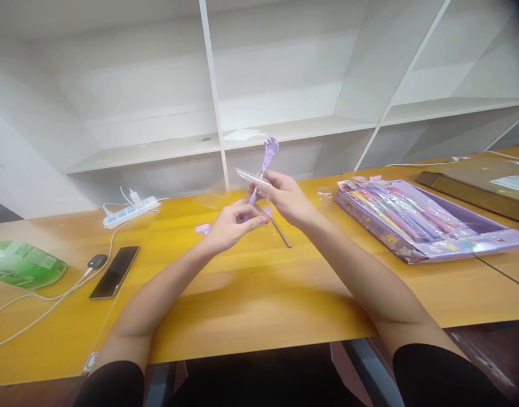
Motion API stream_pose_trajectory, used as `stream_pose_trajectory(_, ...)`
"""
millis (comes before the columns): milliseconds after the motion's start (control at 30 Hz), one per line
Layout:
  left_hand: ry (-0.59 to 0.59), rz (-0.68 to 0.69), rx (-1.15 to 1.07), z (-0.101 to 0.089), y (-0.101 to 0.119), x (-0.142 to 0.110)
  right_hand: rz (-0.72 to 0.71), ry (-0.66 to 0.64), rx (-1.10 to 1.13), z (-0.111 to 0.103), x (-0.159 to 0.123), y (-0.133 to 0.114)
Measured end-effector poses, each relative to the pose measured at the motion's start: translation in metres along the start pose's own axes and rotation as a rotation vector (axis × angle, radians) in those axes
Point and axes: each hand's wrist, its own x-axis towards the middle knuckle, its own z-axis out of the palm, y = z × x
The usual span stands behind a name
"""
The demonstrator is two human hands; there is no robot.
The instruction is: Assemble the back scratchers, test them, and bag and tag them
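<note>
The purple display box (pixel 370 230) is lying on the tabletop (pixel 259 305) and is holding a row of colourful wrapped items (pixel 412 217). To the left of this box, both hands are meeting above the tabletop around one purple scratcher (pixel 271 151). The left hand (pixel 232 226) is grasping its purple handle. The right hand (pixel 287 198) is grasping clear plastic wrapper (pixel 247 176) near the metal neck of the scratcher; whether its fingers are also pressing the metal, I cannot tell. The claw-shaped head is pointing up, and the tool is leaning a little.

Also left of the display box, a metal rod (pixel 280 233) with a small purple claw end is lying on the tabletop, below the hands. Farther left from the box, small purple labels (pixel 203 228) are lying flat. Much farther to the left of the box, a white power strip (pixel 130 213), a dark phone (pixel 114 272), a small black device (pixel 97 260) and a green bag (pixel 26 264) are resting. To the right, behind the display box, a cardboard box (pixel 484 181) is lying.
</note>
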Motion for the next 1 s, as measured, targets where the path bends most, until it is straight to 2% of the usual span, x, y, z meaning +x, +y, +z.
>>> stream_pose_trajectory(67, 0.037, 0.028, 0.018, 0.0, 0.0, 0.001, -0.02, 0.111, 0.05, -0.001, 0.003, 0.002)
stream_pose_trajectory(133, 0.114, 0.059, 0.022, -0.005, 0.002, 0.001, -0.11, 0.28, 0.057, -0.007, 0.004, 0.001)
stream_pose_trajectory(200, 0.196, 0.085, -0.011, -0.012, 0.004, 0.002, -0.222, 0.407, -0.023, -0.014, 0.0, -0.008)
stream_pose_trajectory(233, 0.235, 0.095, -0.05, -0.017, 0.005, 0.002, -0.262, 0.426, -0.09, -0.017, -0.005, -0.014)
stream_pose_trajectory(300, 0.319, 0.117, -0.145, -0.027, 0.006, 0.002, -0.297, 0.349, -0.237, -0.019, -0.019, -0.031)
stream_pose_trajectory(433, 0.496, 0.189, -0.288, -0.046, 0.014, 0.0, -0.3, -0.115, -0.551, -0.004, -0.047, -0.057)
stream_pose_trajectory(500, 0.554, 0.22, -0.323, -0.054, 0.022, -0.002, -0.296, -0.255, -0.694, 0.007, -0.053, -0.059)
stream_pose_trajectory(600, 0.576, 0.237, -0.352, -0.06, 0.035, -0.008, -0.271, -0.267, -0.802, 0.02, -0.051, -0.051)
stream_pose_trajectory(733, 0.56, 0.238, -0.38, -0.058, 0.045, -0.013, -0.246, -0.229, -0.824, 0.021, -0.045, -0.04)
stream_pose_trajectory(1000, 0.533, 0.229, -0.439, -0.052, 0.043, -0.012, -0.304, -0.165, -0.812, 0.013, -0.042, -0.043)
